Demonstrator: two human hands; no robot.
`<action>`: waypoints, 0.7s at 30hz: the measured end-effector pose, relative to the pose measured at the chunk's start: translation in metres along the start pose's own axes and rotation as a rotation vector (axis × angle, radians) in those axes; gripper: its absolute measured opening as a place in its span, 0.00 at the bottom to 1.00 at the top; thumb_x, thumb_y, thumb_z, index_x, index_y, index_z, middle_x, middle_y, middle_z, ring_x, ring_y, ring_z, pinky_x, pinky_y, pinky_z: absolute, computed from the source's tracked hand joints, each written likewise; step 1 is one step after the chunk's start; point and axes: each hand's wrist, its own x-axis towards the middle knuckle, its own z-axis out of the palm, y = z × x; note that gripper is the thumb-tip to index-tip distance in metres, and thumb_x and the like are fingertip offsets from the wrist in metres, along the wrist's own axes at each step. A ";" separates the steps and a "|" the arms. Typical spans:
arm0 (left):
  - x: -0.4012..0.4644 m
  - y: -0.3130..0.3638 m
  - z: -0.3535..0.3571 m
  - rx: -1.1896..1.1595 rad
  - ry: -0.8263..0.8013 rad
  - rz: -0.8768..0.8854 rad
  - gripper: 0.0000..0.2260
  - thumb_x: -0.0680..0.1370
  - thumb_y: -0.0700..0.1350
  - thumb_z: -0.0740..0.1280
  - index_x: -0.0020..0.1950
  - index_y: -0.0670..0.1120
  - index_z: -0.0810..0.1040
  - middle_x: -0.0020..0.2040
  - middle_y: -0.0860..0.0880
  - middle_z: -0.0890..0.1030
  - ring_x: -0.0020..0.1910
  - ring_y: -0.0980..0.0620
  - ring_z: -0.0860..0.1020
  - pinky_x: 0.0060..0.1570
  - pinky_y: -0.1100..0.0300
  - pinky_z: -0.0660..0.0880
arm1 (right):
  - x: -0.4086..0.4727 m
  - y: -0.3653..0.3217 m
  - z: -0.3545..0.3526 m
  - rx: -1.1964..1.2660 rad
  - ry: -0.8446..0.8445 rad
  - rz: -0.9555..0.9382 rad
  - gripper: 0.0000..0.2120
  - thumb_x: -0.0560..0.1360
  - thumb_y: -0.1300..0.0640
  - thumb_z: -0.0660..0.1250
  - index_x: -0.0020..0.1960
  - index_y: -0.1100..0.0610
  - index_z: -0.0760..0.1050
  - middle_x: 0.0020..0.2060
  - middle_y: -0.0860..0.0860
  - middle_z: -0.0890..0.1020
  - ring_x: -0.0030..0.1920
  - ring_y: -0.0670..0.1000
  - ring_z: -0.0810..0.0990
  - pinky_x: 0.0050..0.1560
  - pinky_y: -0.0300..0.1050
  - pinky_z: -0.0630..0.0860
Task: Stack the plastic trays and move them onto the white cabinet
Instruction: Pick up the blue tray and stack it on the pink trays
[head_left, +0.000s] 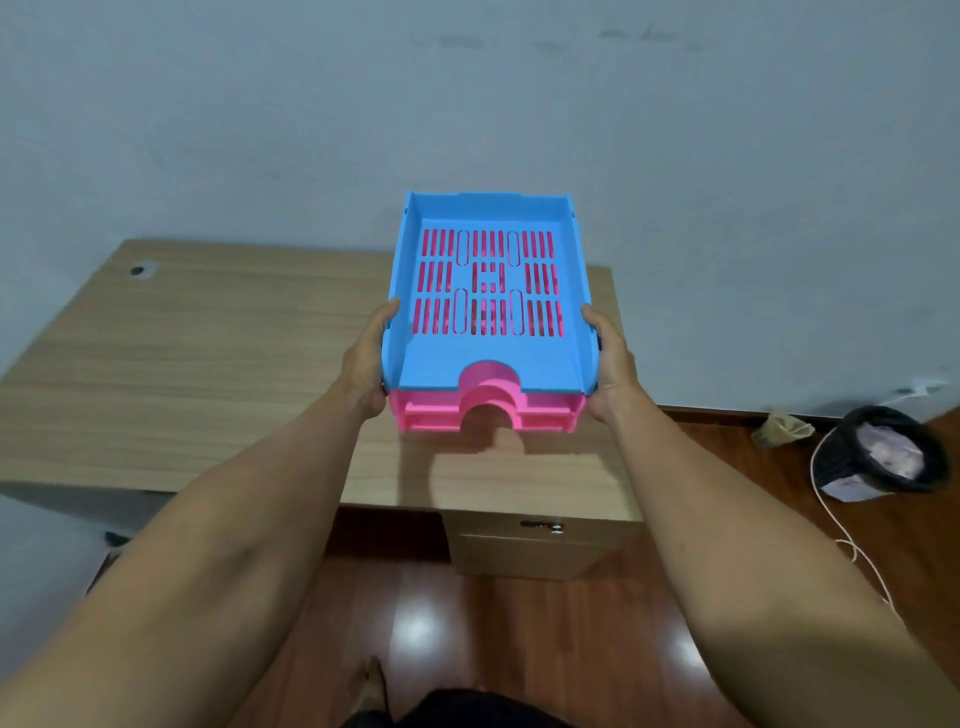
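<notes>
The stacked blue tray and pink trays, clasped at both sides by left hand and right hand, seemingly lifted off the surface, should be kept level.

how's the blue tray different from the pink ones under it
The blue tray sits on top, its slotted floor in full view; the pink trays lie beneath, showing only front edges and colour through the slots. Blue is one tray; pink looks like two. All share the arched front notch.
</notes>
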 end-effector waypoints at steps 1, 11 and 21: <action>-0.003 0.002 0.000 0.000 -0.003 0.013 0.31 0.75 0.63 0.72 0.72 0.46 0.77 0.69 0.41 0.80 0.67 0.39 0.79 0.70 0.41 0.73 | -0.001 -0.002 0.003 -0.004 -0.005 -0.004 0.13 0.80 0.46 0.68 0.54 0.56 0.83 0.45 0.55 0.89 0.43 0.55 0.88 0.55 0.53 0.81; -0.072 0.025 -0.044 -0.038 0.099 0.143 0.33 0.73 0.63 0.74 0.72 0.45 0.78 0.69 0.40 0.80 0.59 0.41 0.82 0.65 0.42 0.77 | -0.021 0.019 0.063 -0.121 0.008 -0.067 0.31 0.64 0.43 0.80 0.60 0.59 0.83 0.56 0.60 0.88 0.57 0.63 0.87 0.62 0.62 0.81; -0.213 0.039 -0.144 -0.085 0.325 0.300 0.36 0.69 0.64 0.77 0.70 0.45 0.79 0.68 0.39 0.81 0.66 0.37 0.80 0.68 0.37 0.74 | -0.084 0.090 0.167 -0.194 -0.192 -0.027 0.34 0.63 0.42 0.80 0.62 0.60 0.82 0.57 0.60 0.87 0.57 0.63 0.87 0.60 0.64 0.81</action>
